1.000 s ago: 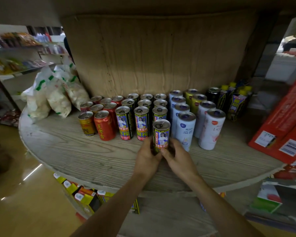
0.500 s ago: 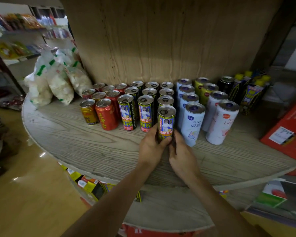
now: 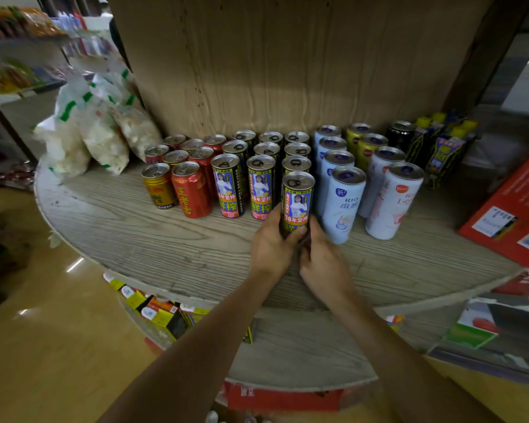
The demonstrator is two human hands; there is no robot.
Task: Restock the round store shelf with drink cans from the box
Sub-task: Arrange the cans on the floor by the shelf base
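Observation:
A tall black-and-yellow drink can [image 3: 297, 200] stands upright on the round wooden shelf [image 3: 171, 239], at the front of a column of matching cans [image 3: 296, 163]. My left hand [image 3: 271, 244] grips its lower left side, thumb across the label. My right hand [image 3: 324, 259] holds its base from the right, fingers curled against it. Two more rows of the same cans [image 3: 260, 186] stand just to the left. The supply box is out of view.
Red and gold cans [image 3: 191, 190] stand at the left of the group, pale blue and white tall cans [image 3: 344, 204] at the right, then yellow-capped bottles [image 3: 446, 154]. White snack bags [image 3: 92, 132] lean at far left. A red carton [image 3: 513, 209] lies at right. A lower shelf tier [image 3: 303, 346] holds small boxes.
The view has drawn closer to the shelf. Both hands stay on the front can, which keeps its place at the head of its column.

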